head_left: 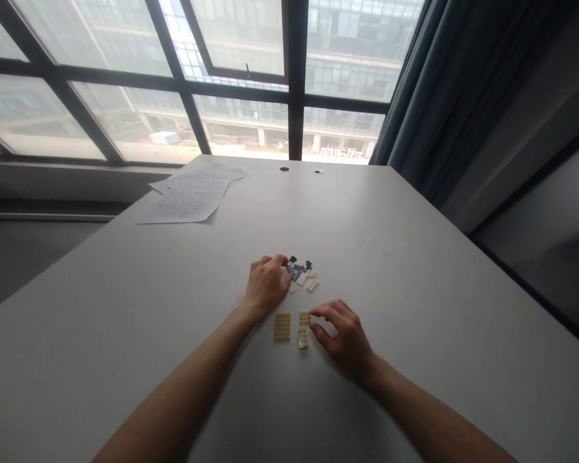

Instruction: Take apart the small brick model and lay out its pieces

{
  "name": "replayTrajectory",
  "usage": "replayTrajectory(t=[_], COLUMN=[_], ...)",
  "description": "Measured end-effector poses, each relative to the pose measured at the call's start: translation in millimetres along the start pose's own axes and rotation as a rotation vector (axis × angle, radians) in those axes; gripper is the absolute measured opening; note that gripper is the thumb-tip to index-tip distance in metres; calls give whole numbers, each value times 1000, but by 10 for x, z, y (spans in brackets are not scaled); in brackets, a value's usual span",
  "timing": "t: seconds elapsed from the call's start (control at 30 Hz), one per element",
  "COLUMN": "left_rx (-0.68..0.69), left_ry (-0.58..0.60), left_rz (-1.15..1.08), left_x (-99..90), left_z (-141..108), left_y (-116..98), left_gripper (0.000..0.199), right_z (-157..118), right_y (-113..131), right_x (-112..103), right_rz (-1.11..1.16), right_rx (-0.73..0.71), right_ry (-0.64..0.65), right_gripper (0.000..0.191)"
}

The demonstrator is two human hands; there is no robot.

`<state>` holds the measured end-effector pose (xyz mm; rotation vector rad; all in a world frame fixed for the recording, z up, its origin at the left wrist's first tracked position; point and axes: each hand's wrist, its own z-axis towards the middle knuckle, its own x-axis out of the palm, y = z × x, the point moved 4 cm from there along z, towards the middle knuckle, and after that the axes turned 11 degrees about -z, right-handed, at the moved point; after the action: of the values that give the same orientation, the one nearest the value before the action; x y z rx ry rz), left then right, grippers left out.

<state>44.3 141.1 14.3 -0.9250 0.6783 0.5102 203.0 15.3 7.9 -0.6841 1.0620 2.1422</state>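
Large tan plate (282, 327) lies flat on the white table (415, 289), within easy reach. Far beyond it to the left are papers (188, 196), leaving working room around it. Just past it, the left hand (269, 281) curls beside a pile of grey and white pieces (298, 272), perhaps keeping them gathered — whether it grips one, I cannot tell. Right of the plate lie two small tan plates (303, 338), likely spaced for easy handling; the right hand (340, 334) has thumb and forefinger by the farther one — pinching or loose, I cannot tell.

Studded plastic plates (282, 326), smooth tabletop (405, 289)
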Motion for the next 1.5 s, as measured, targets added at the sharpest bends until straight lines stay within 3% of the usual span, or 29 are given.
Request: replayTrajectory(t=[0.13,0.27,0.43,0.87,1.03,1.33,1.5], left_rx=[41,159,236,290,313,343,372], left_ry=[-36,-21,-9,-16,-10,-34,-49], left_rz=[-57,-251,-307,-343,-328,-492,-522], left_x=[-94,-157,-169,-180,-163,-131,-127], left_z=[-119,-435,-672,-675,-698,-713,-723], left_y=[-174,-475,-683,-706,-717,-697,-697], left_gripper=[20,22,17,19,22,22,29], right_z=[-11,-19,-21,-23,-27,-30,-31], right_y=[-18,-10,53,33,1,-82,-63], right_x=[-8,-31,-46,-30,-4,135,122], right_rz=[0,2,40,61,143,704,775], right_rx=[35,47,-21,-40,51,326,340], right_ry=[-32,-120,-143,-120,-120,-4,0], right_gripper=[21,33,19,31,24,16,18])
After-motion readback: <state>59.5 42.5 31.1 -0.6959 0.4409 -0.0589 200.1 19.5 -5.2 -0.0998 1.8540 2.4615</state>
